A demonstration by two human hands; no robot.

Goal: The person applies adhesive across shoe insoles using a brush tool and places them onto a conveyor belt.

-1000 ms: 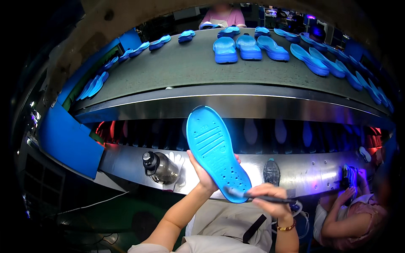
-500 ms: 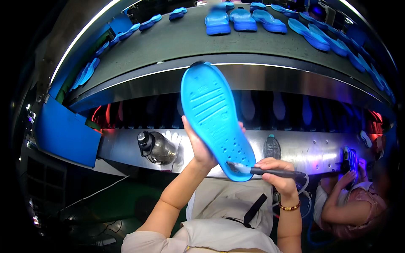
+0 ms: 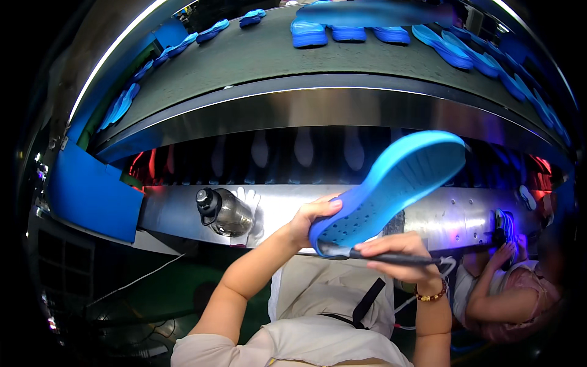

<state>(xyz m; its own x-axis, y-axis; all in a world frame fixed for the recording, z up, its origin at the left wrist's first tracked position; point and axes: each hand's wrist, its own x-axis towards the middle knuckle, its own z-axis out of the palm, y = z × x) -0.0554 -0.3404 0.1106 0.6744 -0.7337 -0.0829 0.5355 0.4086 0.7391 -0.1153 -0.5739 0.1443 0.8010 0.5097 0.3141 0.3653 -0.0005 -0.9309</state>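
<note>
My left hand (image 3: 307, 221) grips the heel end of a blue shoe sole (image 3: 394, 183), thumb over its edge. The sole is tilted, its toe end raised up and to the right. Small holes dot its inner face near the heel. In my right hand (image 3: 400, 249) is a brush (image 3: 425, 261) with a black handle and a pale tube at its back end. The brush's whitish tip lies against the rim at the sole's heel end. Both hands are above the near edge of a steel ledge (image 3: 287, 205).
Beyond the ledge runs a dark conveyor belt (image 3: 244, 67) with several blue soles (image 3: 309, 33) on it. A dark bottle (image 3: 229, 214) stands left of my left hand, beside a white glove (image 3: 249, 197). At the right another person (image 3: 504, 293) handles a shoe part.
The sole has swung from nearly upright to leaning right, its inner face turned aside and its toe end lower. The brush tip has moved along to the heel rim.
</note>
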